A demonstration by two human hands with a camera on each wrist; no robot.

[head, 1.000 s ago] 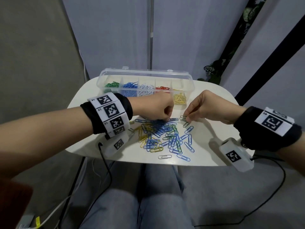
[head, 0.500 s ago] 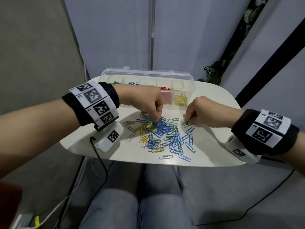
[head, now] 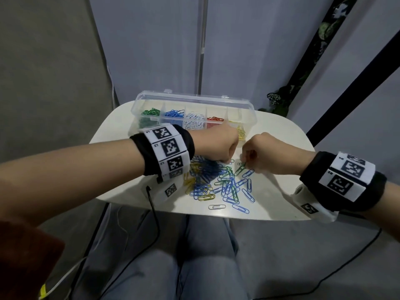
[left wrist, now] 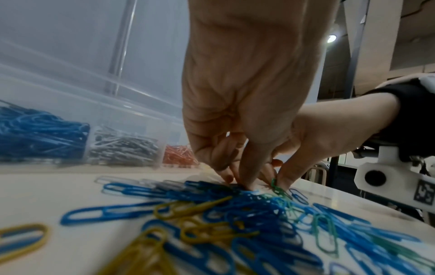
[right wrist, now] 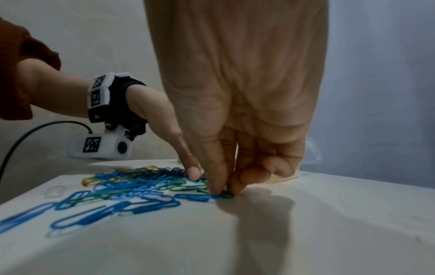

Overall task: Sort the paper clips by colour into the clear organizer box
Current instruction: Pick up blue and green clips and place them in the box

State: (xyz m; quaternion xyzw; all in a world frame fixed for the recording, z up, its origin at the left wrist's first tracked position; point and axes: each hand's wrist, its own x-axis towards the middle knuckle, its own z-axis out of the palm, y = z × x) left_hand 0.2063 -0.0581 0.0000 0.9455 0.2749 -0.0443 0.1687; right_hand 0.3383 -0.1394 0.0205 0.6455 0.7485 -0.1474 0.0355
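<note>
Head view shows a picking step: right hand (head: 267, 155) pinches a green wire paper clip (head: 240, 169) beside the loose pile mid-desk, left hand (head: 216, 146) pinches into blue clips (left wrist: 150, 190), next needing lifts to the clear plastic organizer box (head: 194, 98) at the far edge.

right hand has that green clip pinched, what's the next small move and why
Probably lift the right hand with the green wire paper clip it pinches and carry it to the leftmost compartment of the clear plastic organizer box, where green clips already lie. The clip still touches the white table at the loose pile's edge.
</note>
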